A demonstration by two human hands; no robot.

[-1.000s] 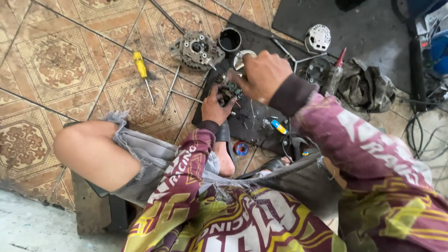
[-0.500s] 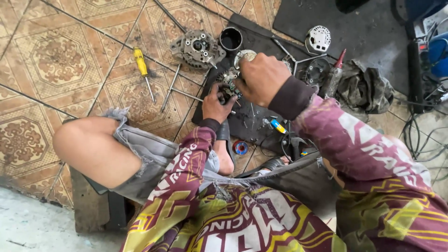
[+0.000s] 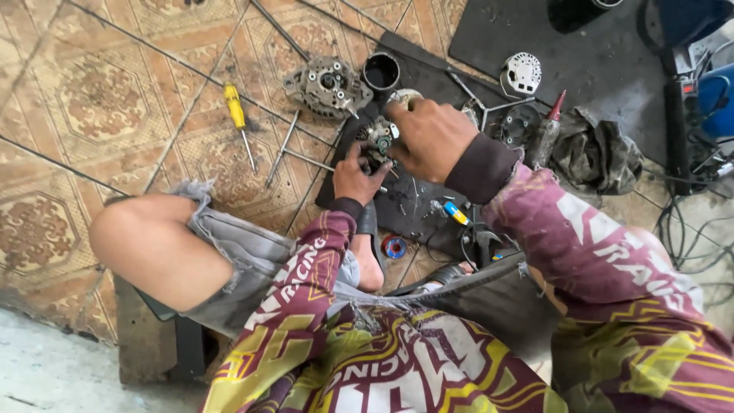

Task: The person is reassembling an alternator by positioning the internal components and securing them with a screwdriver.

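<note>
- Your left hand (image 3: 358, 174) is curled around the lower side of a small metal part (image 3: 378, 141), gripping it from below.
- Your right hand (image 3: 430, 138) lies over the top of the same part, fingers bent down onto it; how tightly they close on it is hidden by the hand itself.
- The part is held just above the near end of a black mat (image 3: 428, 206) that lies on the tiled floor (image 3: 92, 99).
- An alternator housing (image 3: 327, 86) sits on the floor just past your hands, at the mat's left edge, with a black ring (image 3: 381, 72) beside it.
- A yellow screwdriver (image 3: 237, 115) lies on the tiles to the left, well apart from the mat, and two long bolts (image 3: 284, 153) lie between it and the mat.
- A white cover (image 3: 524, 73) rests on a second, darker mat (image 3: 612, 69) farther right.
- A crumpled rag (image 3: 596, 153) and a red-tipped tube (image 3: 549, 126) lie right of your right hand.
- Small bits, among them a blue-and-yellow piece (image 3: 456, 214), are scattered on the mat near your wrist.
</note>
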